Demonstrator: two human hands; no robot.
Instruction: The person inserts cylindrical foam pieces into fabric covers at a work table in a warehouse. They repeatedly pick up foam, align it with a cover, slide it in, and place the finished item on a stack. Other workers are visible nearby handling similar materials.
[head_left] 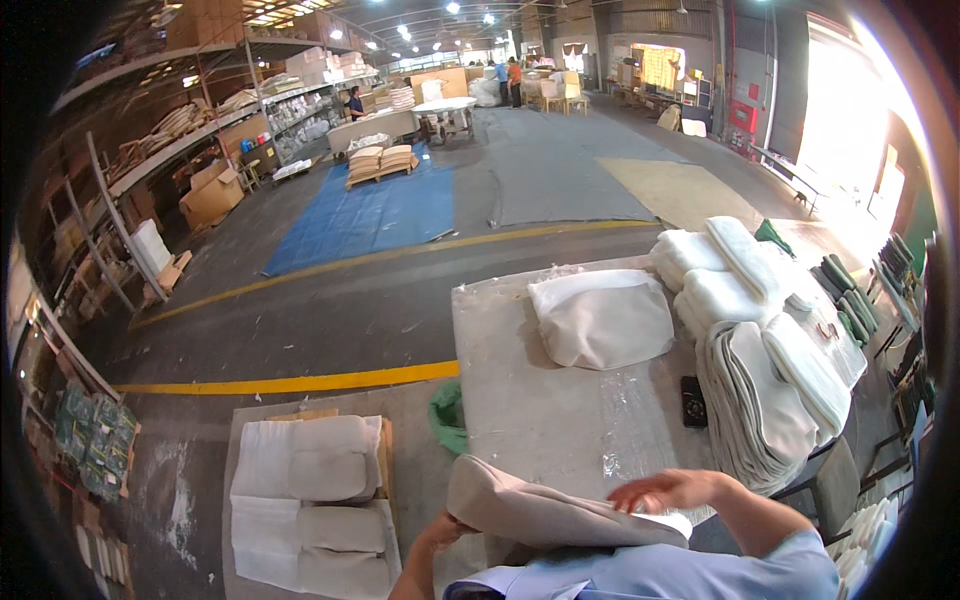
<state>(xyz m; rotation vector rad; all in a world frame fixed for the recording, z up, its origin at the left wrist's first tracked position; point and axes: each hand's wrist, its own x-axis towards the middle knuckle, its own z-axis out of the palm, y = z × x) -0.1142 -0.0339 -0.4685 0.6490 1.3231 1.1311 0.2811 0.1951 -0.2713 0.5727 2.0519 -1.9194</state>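
A beige seat cushion (560, 512), its fabric folded along the upper side, is held tilted against my front at the near edge of the table. My left hand (442, 530) grips its left end, with the fingers partly hidden behind it. Over the right part of the cushion is my right hand (665, 490), fingers stretched out and slightly blurred; whether they touch the fabric I cannot tell. A bit of white padding (680, 524) shows at the cushion's right end. Farther up the table lies another cushion (605, 325), beige with a white back part.
The table (520, 400) bears a tall stack of grey covers (745, 400), white padding rolls (715, 270) and a black handheld device (692, 402). A green bag (448, 418) hangs at its left edge. Cushions (330, 460) lie on a low pallet to the left. Shelving (150, 175) lines the left side.
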